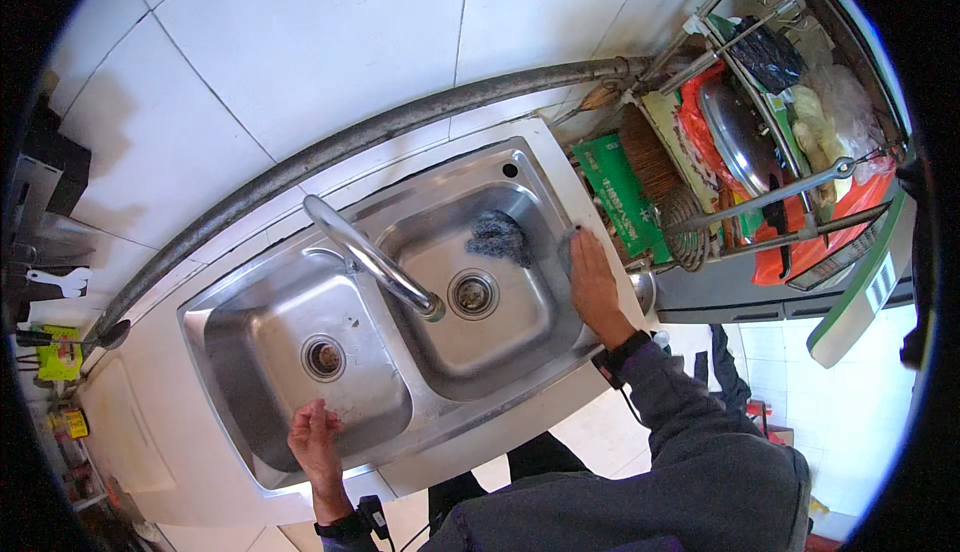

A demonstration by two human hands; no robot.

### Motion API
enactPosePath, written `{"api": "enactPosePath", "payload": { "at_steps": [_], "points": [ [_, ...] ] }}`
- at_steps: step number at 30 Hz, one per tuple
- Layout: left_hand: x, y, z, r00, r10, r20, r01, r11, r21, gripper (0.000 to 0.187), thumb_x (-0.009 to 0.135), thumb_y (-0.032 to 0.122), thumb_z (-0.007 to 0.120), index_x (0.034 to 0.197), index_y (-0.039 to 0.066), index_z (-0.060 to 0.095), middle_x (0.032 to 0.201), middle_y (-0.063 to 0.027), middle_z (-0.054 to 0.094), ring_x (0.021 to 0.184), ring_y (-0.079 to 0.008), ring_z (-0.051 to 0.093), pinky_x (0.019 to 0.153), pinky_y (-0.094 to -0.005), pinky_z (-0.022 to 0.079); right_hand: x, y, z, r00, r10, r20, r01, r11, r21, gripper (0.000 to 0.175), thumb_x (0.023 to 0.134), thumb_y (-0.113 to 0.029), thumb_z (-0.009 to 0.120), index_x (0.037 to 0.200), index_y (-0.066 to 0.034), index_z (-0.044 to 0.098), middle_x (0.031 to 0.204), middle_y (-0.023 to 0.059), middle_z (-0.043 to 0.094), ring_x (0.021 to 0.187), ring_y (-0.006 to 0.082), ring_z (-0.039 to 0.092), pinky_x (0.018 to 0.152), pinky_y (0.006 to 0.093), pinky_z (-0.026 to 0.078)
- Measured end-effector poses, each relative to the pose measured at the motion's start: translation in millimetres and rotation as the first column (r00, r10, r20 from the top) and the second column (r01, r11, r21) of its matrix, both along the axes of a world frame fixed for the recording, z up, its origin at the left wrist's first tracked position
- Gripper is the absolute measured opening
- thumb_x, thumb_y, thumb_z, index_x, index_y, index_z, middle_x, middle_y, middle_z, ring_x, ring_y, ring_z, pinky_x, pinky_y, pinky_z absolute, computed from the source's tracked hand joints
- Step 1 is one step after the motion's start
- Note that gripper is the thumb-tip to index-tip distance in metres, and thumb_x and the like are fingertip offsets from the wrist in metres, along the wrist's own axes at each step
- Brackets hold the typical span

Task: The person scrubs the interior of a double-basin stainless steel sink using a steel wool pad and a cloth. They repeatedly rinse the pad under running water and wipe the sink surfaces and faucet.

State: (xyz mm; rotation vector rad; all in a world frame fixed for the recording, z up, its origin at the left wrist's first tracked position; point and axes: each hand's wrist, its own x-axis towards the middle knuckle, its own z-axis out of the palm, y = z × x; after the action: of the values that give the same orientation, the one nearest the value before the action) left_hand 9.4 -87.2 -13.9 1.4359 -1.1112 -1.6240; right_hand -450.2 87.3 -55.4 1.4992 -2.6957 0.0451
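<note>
A stainless steel double-bowl sink (420, 407) is set in a pale countertop before me. My right hand (595, 282) lies flat with fingers together on the sink's right rim. Under its fingers, a grey scouring pad (565, 249) partly shows; most of it is hidden. My left hand (315, 432) hovers at the front of the left bowl, fingers loosely curled, with nothing visible in them. A dark grey mesh-like cloth (499, 238) rests in the right bowl, behind the drain (473, 294). The chrome faucet (367, 252) arches between the bowls, its spout over the right one.
A metal rack (757, 101) at right holds bags, a pan lid (739, 131) and a green package (619, 192). A long-handled wire utensil (765, 199) hangs from it. Behind the sink, a thick grey pipe (420, 116) crosses the tiled wall. Knives and utensils hang at far left.
</note>
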Motion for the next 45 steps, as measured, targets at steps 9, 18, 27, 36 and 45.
{"api": "enactPosePath", "payload": {
  "at_steps": [9,18,27,36,45],
  "points": [
    [-38.4,3.3,8.6,0.995,-0.093,0.024,0.093,0.996,-0.016,0.017,0.092,0.02,0.061,0.096,0.003,0.064,0.073,-0.0041,0.062,0.061,-0.0103,0.057,0.056,-0.0232,0.048,-84.1,-144.5,-12.5,0.985,0.152,-0.076,-0.166,0.953,-0.253,0.047,0.083,-0.002,0.045,0.13,0.0043,0.041,0.136,0.0223,0.042,0.131,0.036,0.036,0.111,0.0403,0.027],
    [-41.6,2.1,-1.3,0.998,-0.057,-0.001,0.057,0.998,-0.01,0.017,0.092,0.019,0.061,0.096,0.002,0.063,0.074,-0.0051,0.061,0.061,-0.0108,0.056,0.056,-0.0245,0.049,-25.1,-7.6,7.9,0.987,0.148,0.064,-0.137,0.979,-0.15,0.049,0.084,-0.002,0.05,0.132,0.0017,0.042,0.136,0.0216,0.042,0.13,0.0351,0.039,0.11,0.0394,0.031],
    [-55.0,15.8,1.6,0.994,-0.105,0.041,0.104,0.994,0.009,0.017,0.092,0.018,0.06,0.096,0.002,0.063,0.074,-0.0048,0.062,0.062,-0.0109,0.057,0.058,-0.0241,0.048,-91.0,-151.9,-16.7,0.976,0.214,0.04,-0.183,0.907,-0.38,0.049,0.083,-0.001,0.046,0.133,0.0013,0.043,0.139,0.0191,0.04,0.135,0.034,0.031,0.113,0.0394,0.024],
    [-77.5,18.5,8.0,0.915,-0.383,-0.126,0.38,0.924,-0.049,0.031,0.089,0.017,0.065,0.116,0.004,0.057,0.093,-0.0064,0.062,0.08,-0.0129,0.059,0.068,-0.0282,0.051,-18.8,-40.6,24.6,0.918,0.252,0.307,-0.31,0.938,0.158,0.03,0.091,-0.011,0.048,0.117,0.0006,0.056,0.123,0.0191,0.055,0.122,0.0363,0.046,0.102,0.041,0.038],
    [-198.7,36.5,12.8,0.734,-0.587,0.34,0.679,0.648,-0.345,0.058,0.078,-0.002,0.065,0.132,0.01,0.044,0.123,-0.0124,0.051,0.109,-0.0217,0.052,0.091,-0.0328,0.044,87.9,-68.5,54.6,0.105,-0.023,0.994,-0.052,0.998,0.028,0.032,0.09,-0.03,0.052,0.094,0.0005,0.062,0.091,0.0194,0.063,0.089,0.0357,0.061,0.075,0.0465,0.049]
  ]
}}
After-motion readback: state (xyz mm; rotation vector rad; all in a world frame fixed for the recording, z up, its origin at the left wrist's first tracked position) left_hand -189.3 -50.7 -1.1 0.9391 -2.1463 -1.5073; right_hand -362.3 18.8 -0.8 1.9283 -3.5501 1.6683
